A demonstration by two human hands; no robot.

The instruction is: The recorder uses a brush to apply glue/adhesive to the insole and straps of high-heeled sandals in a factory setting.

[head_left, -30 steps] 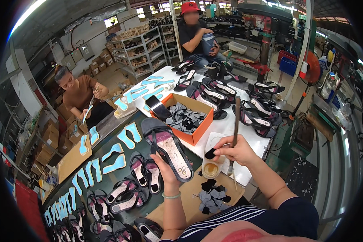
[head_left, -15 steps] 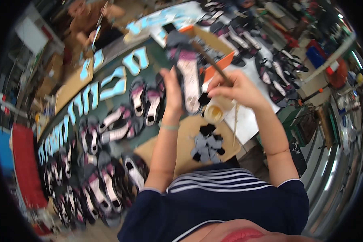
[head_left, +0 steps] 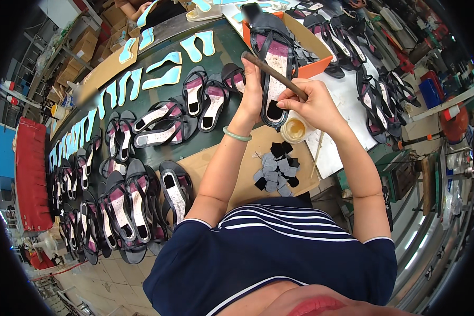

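My left hand (head_left: 252, 97) grips a black strappy sandal (head_left: 276, 66) from its left side, its pale, purple-banded insole facing up. A small black square patch (head_left: 275, 111) lies on the sandal's heel end. My right hand (head_left: 316, 105) is closed round a brown wooden stick (head_left: 274, 76) that slants across the sandal, and its fingertips touch the patch. The far end of the stick shows no clear tip. Just below the heel stands an open jar (head_left: 295, 129) with yellowish contents. Grey and black patches (head_left: 274, 171) lie heaped on the cardboard (head_left: 242, 174) nearer me.
Many sandals (head_left: 129, 205) cover the green table at left; more sandals (head_left: 376, 102) lie on the white surface at right. An orange box (head_left: 313, 68) of grey pieces stands behind my right hand. Light-blue sole-shaped pieces (head_left: 163, 76) line the table's far side, where another person (head_left: 134, 10) works.
The black patch in my right fingers has moved from beside the sandal's heel onto it. The whole view has shifted and become sharper. Both hands keep their holds.
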